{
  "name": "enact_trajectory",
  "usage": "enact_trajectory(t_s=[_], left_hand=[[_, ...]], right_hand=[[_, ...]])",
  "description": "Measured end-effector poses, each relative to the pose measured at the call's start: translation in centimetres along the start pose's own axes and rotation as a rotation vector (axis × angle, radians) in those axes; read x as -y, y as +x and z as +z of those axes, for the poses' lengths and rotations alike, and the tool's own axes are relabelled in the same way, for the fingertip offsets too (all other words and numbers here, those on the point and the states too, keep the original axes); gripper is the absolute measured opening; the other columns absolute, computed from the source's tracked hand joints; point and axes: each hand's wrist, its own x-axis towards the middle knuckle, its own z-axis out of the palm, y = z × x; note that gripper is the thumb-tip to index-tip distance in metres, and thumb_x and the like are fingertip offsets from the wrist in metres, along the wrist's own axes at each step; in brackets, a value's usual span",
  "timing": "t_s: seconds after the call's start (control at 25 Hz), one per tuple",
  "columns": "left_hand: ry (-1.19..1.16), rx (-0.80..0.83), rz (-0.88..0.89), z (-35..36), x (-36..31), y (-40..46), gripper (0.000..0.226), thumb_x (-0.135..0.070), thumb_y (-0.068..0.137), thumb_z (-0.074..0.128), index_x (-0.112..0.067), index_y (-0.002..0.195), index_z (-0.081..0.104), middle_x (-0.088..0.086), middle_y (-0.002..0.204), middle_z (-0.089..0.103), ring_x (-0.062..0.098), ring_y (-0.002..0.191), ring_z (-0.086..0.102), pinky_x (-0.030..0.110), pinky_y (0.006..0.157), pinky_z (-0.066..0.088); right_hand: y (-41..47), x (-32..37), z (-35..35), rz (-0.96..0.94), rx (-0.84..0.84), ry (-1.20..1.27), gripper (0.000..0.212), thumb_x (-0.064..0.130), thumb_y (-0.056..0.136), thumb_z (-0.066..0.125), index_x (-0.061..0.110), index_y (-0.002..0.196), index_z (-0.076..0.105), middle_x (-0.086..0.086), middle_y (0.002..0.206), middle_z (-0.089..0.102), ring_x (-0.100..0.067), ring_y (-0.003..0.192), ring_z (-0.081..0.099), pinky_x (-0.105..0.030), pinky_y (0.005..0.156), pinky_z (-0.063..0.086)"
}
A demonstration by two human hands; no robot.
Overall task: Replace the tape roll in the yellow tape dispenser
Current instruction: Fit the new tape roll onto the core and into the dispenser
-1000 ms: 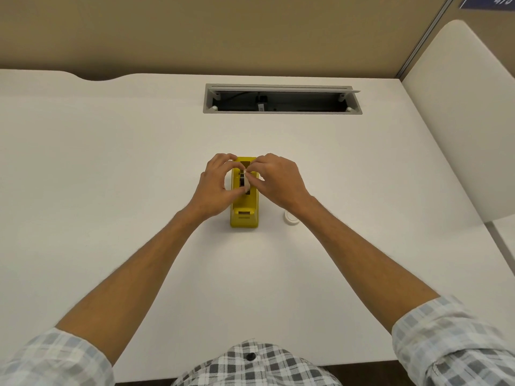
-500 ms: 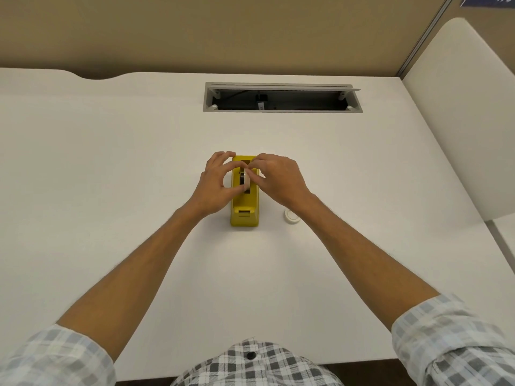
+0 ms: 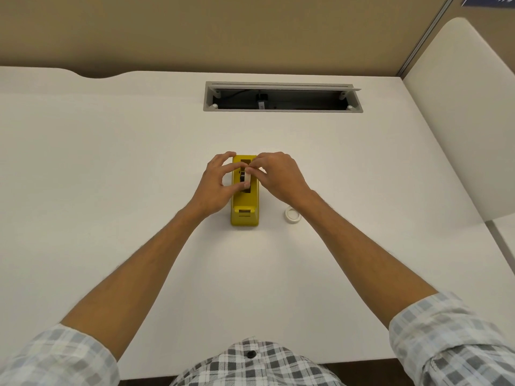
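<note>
The yellow tape dispenser (image 3: 244, 215) stands on the white desk (image 3: 111, 176), its cutter end toward me. A white tape roll (image 3: 246, 177) on a dark core sits in the dispenser's well. My left hand (image 3: 216, 185) curls round the dispenser's left side, its thumb on the roll's near edge and its fingertips at the far top corner. My right hand (image 3: 276, 174) reaches in from the right, and its fingertips pinch the roll's top. A small, nearly bare white tape ring (image 3: 292, 214) lies flat on the desk, right of the dispenser.
An open cable tray (image 3: 282, 100) is cut into the desk's far middle. A tan partition wall (image 3: 223, 32) rises behind the desk, and a white panel (image 3: 468, 121) stands at the right edge.
Both hands stay at the dispenser. The roll sits slightly lower in the well, and my fingers have shifted a little around it.
</note>
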Motion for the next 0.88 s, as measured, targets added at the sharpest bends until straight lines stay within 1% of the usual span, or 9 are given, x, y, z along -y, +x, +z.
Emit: enact_trajectory(t_s=[0.08, 0.2, 0.36, 0.48, 0.64, 0.76, 0.88], left_hand=[[-0.029, -0.010, 0.000, 0.0, 0.0, -0.1, 0.049, -0.034, 0.081, 0.074, -0.028, 0.127, 0.060, -0.006, 0.150, 0.038, 0.018, 0.141, 0.026, 0.047, 0.113, 0.030], [-0.071, -0.023, -0.015, 0.1, 0.0, -0.2, 0.051, -0.033, 0.078, 0.077, -0.028, 0.126, 0.061, -0.006, 0.148, 0.039, 0.018, 0.139, 0.030, 0.049, 0.110, 0.035], [-0.106, -0.050, -0.029, 0.8, -0.1, -0.2, 0.046, -0.040, 0.082, 0.071, -0.030, 0.126, 0.059, -0.008, 0.149, 0.038, 0.016, 0.138, 0.032, 0.047, 0.109, 0.035], [-0.150, -0.061, -0.035, 1.4, 0.1, -0.4, 0.042, -0.041, 0.086, 0.066, -0.033, 0.127, 0.059, -0.010, 0.150, 0.035, 0.018, 0.137, 0.033, 0.045, 0.109, 0.037], [-0.142, -0.077, -0.034, 1.5, 0.4, -0.4, 0.043, -0.042, 0.083, 0.070, -0.035, 0.124, 0.060, -0.010, 0.150, 0.036, 0.017, 0.137, 0.035, 0.044, 0.108, 0.037], [-0.161, -0.086, -0.024, 1.6, 0.5, -0.6, 0.046, -0.040, 0.080, 0.073, -0.039, 0.124, 0.058, -0.012, 0.150, 0.037, 0.016, 0.135, 0.037, 0.043, 0.108, 0.038], [-0.169, -0.086, -0.014, 1.6, 0.6, -0.7, 0.049, -0.038, 0.079, 0.074, -0.038, 0.125, 0.057, -0.012, 0.150, 0.037, 0.015, 0.135, 0.038, 0.043, 0.107, 0.039]], right_hand=[[0.2, -0.2, -0.1, 0.014, -0.004, 0.047, 0.026, 0.032, 0.098, 0.057, 0.016, 0.106, 0.076, -0.001, 0.098, 0.075, -0.020, 0.085, 0.065, -0.035, 0.073, 0.051], [0.7, -0.4, -0.3, 0.060, 0.004, 0.115, 0.024, 0.033, 0.095, 0.062, 0.017, 0.103, 0.077, 0.000, 0.098, 0.076, -0.018, 0.088, 0.066, -0.035, 0.075, 0.051], [0.9, -0.5, -0.4, 0.089, 0.005, 0.177, 0.022, 0.031, 0.093, 0.065, 0.015, 0.101, 0.078, -0.002, 0.098, 0.076, -0.018, 0.089, 0.067, -0.037, 0.079, 0.053], [0.7, -0.6, -0.4, 0.087, 0.017, 0.189, 0.022, 0.032, 0.092, 0.065, 0.015, 0.101, 0.077, -0.002, 0.098, 0.076, -0.017, 0.089, 0.067, -0.037, 0.081, 0.054], [0.7, -0.6, -0.5, 0.084, 0.044, 0.185, 0.024, 0.033, 0.093, 0.065, 0.015, 0.104, 0.076, -0.002, 0.102, 0.075, -0.016, 0.092, 0.066, -0.035, 0.083, 0.054], [0.7, -0.5, -0.6, 0.081, 0.041, 0.177, 0.025, 0.032, 0.094, 0.064, 0.015, 0.106, 0.076, -0.003, 0.103, 0.075, -0.017, 0.094, 0.066, -0.033, 0.083, 0.053], [1.0, -0.4, -0.8, 0.088, 0.046, 0.174, 0.025, 0.032, 0.094, 0.064, 0.014, 0.107, 0.075, -0.004, 0.105, 0.075, -0.018, 0.095, 0.067, -0.028, 0.082, 0.050]])
